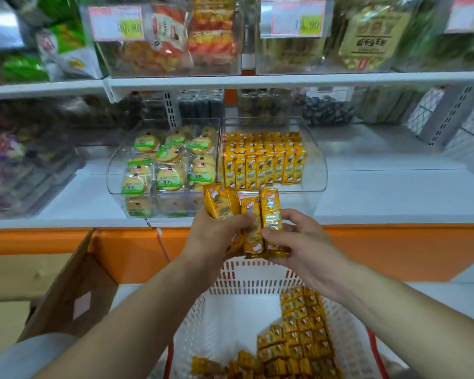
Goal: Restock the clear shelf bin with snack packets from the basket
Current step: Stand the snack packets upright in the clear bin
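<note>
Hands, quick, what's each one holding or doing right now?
Left hand: closed round a bunch of yellow snack packets.
Right hand: closed, pinching the same bunch from its right side.

Shop; price tags [296, 20] on shelves [285, 80]

Bare left hand [211, 236], right hand [307, 250], forearms [126, 324]; pale grey sleeve [25, 356] on left upper arm.

A white shelf [394, 192] is carrying a divided clear bin [316, 170]. Its half just beyond the right hand [301, 242] is holding upright yellow packets [260, 165], and the half beyond the left hand [214, 233] is holding biscuit packs [167, 170]. Farther out past the left hand, another bin [39, 176] is sitting, blurred.
</note>
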Available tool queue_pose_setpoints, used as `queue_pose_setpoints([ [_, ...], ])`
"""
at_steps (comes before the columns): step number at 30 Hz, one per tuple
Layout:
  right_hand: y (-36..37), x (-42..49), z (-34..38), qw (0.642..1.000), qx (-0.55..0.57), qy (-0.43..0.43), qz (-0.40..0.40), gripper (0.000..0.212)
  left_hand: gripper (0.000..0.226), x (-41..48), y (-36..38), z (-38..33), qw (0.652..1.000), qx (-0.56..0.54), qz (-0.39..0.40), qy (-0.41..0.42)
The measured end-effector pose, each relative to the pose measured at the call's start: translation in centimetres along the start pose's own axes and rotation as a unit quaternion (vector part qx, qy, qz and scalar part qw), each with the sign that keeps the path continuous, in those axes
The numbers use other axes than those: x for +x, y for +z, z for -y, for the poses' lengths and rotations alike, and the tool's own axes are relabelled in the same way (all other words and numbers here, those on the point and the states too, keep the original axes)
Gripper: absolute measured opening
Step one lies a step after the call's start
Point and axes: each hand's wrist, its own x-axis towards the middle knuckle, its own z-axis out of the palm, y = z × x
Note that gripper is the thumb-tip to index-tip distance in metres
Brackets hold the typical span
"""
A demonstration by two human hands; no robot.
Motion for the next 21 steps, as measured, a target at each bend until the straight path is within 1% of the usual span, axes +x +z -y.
queue_pose_setpoints([
  [2, -0.4, 0.6, 0.3, 0.998, -0.058, -0.009, 0.02, 0.049, 0.031, 0.6, -0.5, -0.4, 1.0, 0.02, 0.021, 0.003],
  [4, -1.0, 1.3, 0.8, 0.99, -0.134, -0.021, 0.036, 0.072, 0.026, 1.2, -0.8, -0.8, 0.999, 0.038, 0.033, 0.01],
  [5, -1.2, 1.6, 1.1, 0.985, -0.165, -0.029, 0.044, 0.081, 0.025, 1.5, -0.9, -1.0, 0.998, 0.04, 0.036, 0.012],
  [6, -1.3, 2.0, 1.5, 0.98, -0.187, -0.038, 0.05, 0.084, 0.026, 1.8, -1.1, -1.2, 0.998, 0.039, 0.039, 0.013],
  [8, -1.4, 2.8, 2.2, 0.977, -0.2, -0.056, 0.047, 0.082, 0.031, 2.3, -1.5, -1.8, 0.998, 0.034, 0.042, 0.016],
  [10, -1.6, 4.0, 2.9, 0.974, -0.209, -0.078, 0.025, 0.067, 0.036, 2.9, -2.0, -2.5, 0.998, 0.039, 0.039, 0.024],
  [12, -2.2, 6.0, 3.8, 0.966, -0.231, -0.11, -0.015, 0.053, 0.037, 3.6, -2.6, -3.1, 0.998, 0.049, 0.033, 0.037],
  [15, -3.6, 10.3, 5.4, 0.953, -0.251, -0.145, -0.085, 0.046, 0.037, 4.5, -3.4, -3.9, 0.997, 0.058, 0.017, 0.053],
  [16, -4.1, 11.9, 6.0, 0.941, -0.278, -0.158, -0.111, 0.043, 0.038, 4.7, -3.7, -4.0, 0.996, 0.062, 0.016, 0.057],
  [19, -5.4, 16.3, 6.7, 0.88, -0.396, -0.198, -0.173, 0.039, 0.037, 5.4, -4.1, -4.2, 0.995, 0.076, 0.02, 0.066],
  [21, -6.3, 19.1, 6.4, 0.856, -0.444, -0.202, -0.171, 0.043, 0.039, 5.9, -4.4, -4.3, 0.994, 0.084, 0.016, 0.072],
])
